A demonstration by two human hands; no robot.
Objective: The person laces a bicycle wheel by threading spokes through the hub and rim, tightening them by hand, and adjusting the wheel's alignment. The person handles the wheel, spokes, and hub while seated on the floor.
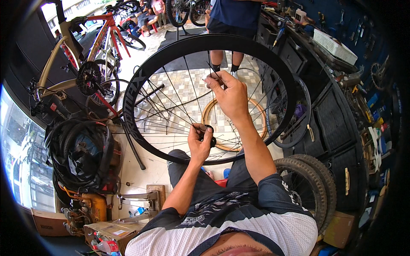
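Observation:
A black deep-section bicycle rim [285, 91] lies tilted across my lap, with several thin dark spokes running inward. Near its centre, my left hand [200, 143] is closed round the black hub [212, 140], thumb on top. Some spokes fan out from the hub toward the rim; others hang loose with free ends. Above and to the right of the hub, my right hand [230, 96] pinches a thin dark spoke between thumb and fingertips. Its exact ends are hard to make out against the tiled floor.
Beyond the wheel stands a person in dark shorts [232, 36]. A tan tyre [261, 112] lies on the floor. Knobby tyres [314, 179] stand at my right by black cabinets [326, 128]. Leftward are a bicycle [92, 77], a heap of black tubes [79, 149] and an orange compressor [92, 207].

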